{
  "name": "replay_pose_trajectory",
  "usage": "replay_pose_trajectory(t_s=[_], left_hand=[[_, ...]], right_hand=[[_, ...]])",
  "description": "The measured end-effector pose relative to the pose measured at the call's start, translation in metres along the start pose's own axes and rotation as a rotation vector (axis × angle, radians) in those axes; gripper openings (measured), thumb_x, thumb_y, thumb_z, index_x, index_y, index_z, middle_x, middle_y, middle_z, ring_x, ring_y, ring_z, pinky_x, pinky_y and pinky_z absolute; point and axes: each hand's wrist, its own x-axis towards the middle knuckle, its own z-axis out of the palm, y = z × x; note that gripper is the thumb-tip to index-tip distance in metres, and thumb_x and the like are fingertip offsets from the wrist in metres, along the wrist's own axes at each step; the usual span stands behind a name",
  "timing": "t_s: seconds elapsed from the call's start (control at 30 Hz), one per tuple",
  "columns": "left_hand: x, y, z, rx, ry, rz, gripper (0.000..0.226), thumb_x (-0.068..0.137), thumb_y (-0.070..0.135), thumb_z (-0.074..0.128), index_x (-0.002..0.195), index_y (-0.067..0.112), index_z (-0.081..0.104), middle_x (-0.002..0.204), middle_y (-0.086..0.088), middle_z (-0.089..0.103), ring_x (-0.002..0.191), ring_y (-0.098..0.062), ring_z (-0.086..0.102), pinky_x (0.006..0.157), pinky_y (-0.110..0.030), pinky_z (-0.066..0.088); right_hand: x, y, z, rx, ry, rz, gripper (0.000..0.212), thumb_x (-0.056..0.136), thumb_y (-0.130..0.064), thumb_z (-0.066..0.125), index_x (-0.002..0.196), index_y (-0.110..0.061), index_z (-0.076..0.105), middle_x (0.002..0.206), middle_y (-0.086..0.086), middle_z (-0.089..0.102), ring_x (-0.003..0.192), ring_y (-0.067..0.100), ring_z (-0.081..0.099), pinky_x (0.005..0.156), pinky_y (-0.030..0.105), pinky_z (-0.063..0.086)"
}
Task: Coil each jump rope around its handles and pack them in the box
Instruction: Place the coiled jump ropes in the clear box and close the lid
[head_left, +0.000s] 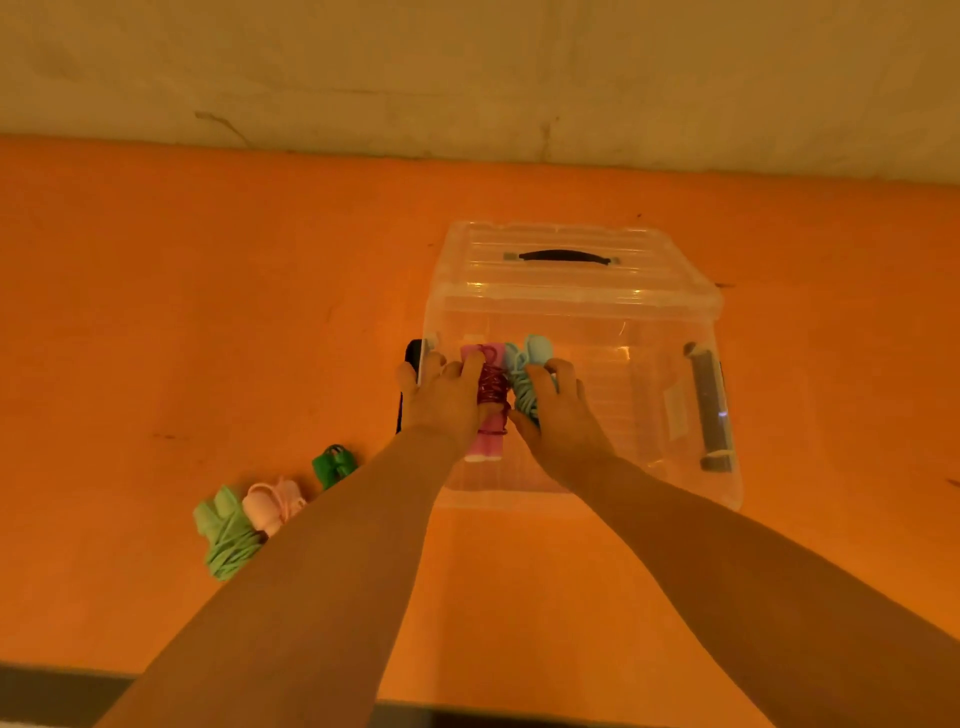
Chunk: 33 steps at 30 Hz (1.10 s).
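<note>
Nearest the viewer, two bare forearms reach forward over an orange table surface (156, 322) whose near edge shows as a dark strip at the bottom of the view. To the left of the left forearm lie three coiled jump ropes on the table: a light green rope bundle wound round its handles (226, 535), touching it a pale pink rope bundle (272, 505), and just beyond these a dark green rope bundle (333, 464), partly hidden by the arm.

Farther on stands a clear, rectangular plastic storage box (649, 395) with dark grey latch handles on its left and right walls. Both hands are inside the box near its left wall. The left hand (441, 400) rests with curled fingers on a pink-handled jump rope wound with dark red cord (491, 389), which lies lengthwise on the box floor; whether the fingers actually clamp it cannot be told. The right hand (558, 410) has thumb and fingers curled round a light blue coiled jump rope (524, 364), which lies directly beside the pink one, the two touching.

Behind the box, its clear plastic lid with a black carrying handle (563, 257) leans or lies against the far rim. Beyond the table rises a plain, pale wall (467, 67) with faint marks and stains.
</note>
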Motion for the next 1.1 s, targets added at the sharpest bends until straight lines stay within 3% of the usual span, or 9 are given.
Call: replay_pose_trajectory(t_s=[0.1, 0.23, 0.3, 0.43, 0.53, 0.67, 0.87, 1.0, 1.1], left_hand=[[0.028, 0.002, 0.029, 0.108, 0.019, 0.009, 0.063, 0.095, 0.052, 0.039, 0.145, 0.019, 0.018, 0.139, -0.006, 0.044, 0.139, -0.029, 0.014, 0.11, -0.053, 0.009], [0.048, 0.009, 0.061, 0.487, -0.015, -0.011, 0.076, 0.095, 0.051, 0.041, 0.149, 0.015, 0.002, 0.15, -0.014, 0.027, 0.143, -0.033, 0.005, 0.114, -0.049, -0.003], [0.056, 0.011, 0.068, 0.593, -0.037, -0.033, 0.086, 0.093, 0.056, 0.041, 0.15, 0.012, -0.006, 0.152, -0.015, 0.022, 0.142, -0.035, 0.01, 0.114, -0.048, -0.001], [0.061, 0.011, 0.066, 0.679, 0.027, 0.002, 0.082, 0.096, 0.054, 0.037, 0.15, 0.007, -0.004, 0.157, -0.013, 0.011, 0.141, -0.034, 0.016, 0.114, -0.049, 0.007], [0.063, 0.009, 0.066, 0.636, 0.09, 0.095, 0.082, 0.093, 0.048, 0.047, 0.148, 0.002, 0.007, 0.144, -0.016, 0.035, 0.13, -0.031, 0.038, 0.109, -0.044, 0.022], [0.069, 0.008, 0.067, 0.493, 0.112, 0.084, 0.087, 0.084, 0.042, 0.064, 0.143, -0.002, 0.017, 0.141, -0.02, 0.037, 0.127, -0.032, 0.041, 0.104, -0.038, 0.029], [0.08, 0.001, 0.062, 0.439, 0.171, 0.116, 0.08, 0.082, 0.036, 0.067, 0.141, 0.004, 0.024, 0.141, -0.015, 0.037, 0.126, -0.031, 0.042, 0.107, -0.04, 0.024], [0.078, 0.0, 0.06, 0.472, 0.161, 0.101, 0.091, 0.078, 0.044, 0.071, 0.144, 0.006, 0.023, 0.141, -0.012, 0.038, 0.129, -0.03, 0.039, 0.114, -0.053, 0.002], [0.076, 0.002, 0.055, 0.451, 0.178, 0.107, 0.086, 0.081, 0.042, 0.068, 0.145, 0.008, 0.023, 0.142, -0.012, 0.039, 0.13, -0.03, 0.039, 0.115, -0.052, -0.001]], right_hand=[[0.021, 0.024, 0.029, -0.027, 0.004, -0.005, 0.054, 0.094, -0.023, 0.056, 0.14, -0.004, 0.036, 0.141, 0.018, 0.029, 0.12, 0.036, 0.037, 0.094, 0.045, 0.043], [0.037, 0.038, 0.064, -0.018, -0.024, 0.039, 0.059, 0.091, -0.024, 0.059, 0.141, -0.005, 0.034, 0.141, 0.018, 0.029, 0.118, 0.037, 0.037, 0.095, 0.046, 0.04], [0.041, 0.037, 0.075, -0.006, -0.031, 0.074, 0.065, 0.088, -0.026, 0.061, 0.142, -0.008, 0.031, 0.141, 0.016, 0.028, 0.118, 0.037, 0.036, 0.095, 0.046, 0.038], [0.048, 0.042, 0.075, 0.021, -0.033, 0.059, 0.07, 0.087, -0.035, 0.062, 0.143, -0.009, 0.028, 0.142, 0.014, 0.027, 0.121, 0.034, 0.033, 0.101, 0.047, 0.034], [0.052, 0.044, 0.071, -0.035, -0.054, 0.005, 0.067, 0.09, -0.036, 0.059, 0.142, -0.008, 0.029, 0.141, 0.014, 0.029, 0.121, 0.035, 0.035, 0.101, 0.045, 0.033], [0.059, 0.037, 0.073, -0.089, 0.013, -0.032, 0.057, 0.089, -0.029, 0.061, 0.136, -0.008, 0.038, 0.14, 0.014, 0.033, 0.116, 0.035, 0.037, 0.094, 0.043, 0.036], [0.068, 0.037, 0.078, -0.062, 0.06, -0.027, 0.06, 0.089, -0.03, 0.06, 0.14, -0.009, 0.035, 0.141, 0.013, 0.03, 0.117, 0.035, 0.034, 0.096, 0.042, 0.033], [0.069, 0.043, 0.073, -0.086, 0.017, -0.062, 0.062, 0.09, -0.036, 0.06, 0.14, -0.009, 0.035, 0.14, 0.014, 0.032, 0.118, 0.036, 0.037, 0.098, 0.043, 0.034], [0.066, 0.045, 0.072, -0.054, -0.05, -0.045, 0.074, 0.089, -0.043, 0.06, 0.146, -0.01, 0.026, 0.147, 0.014, 0.024, 0.124, 0.036, 0.036, 0.102, 0.046, 0.035]])
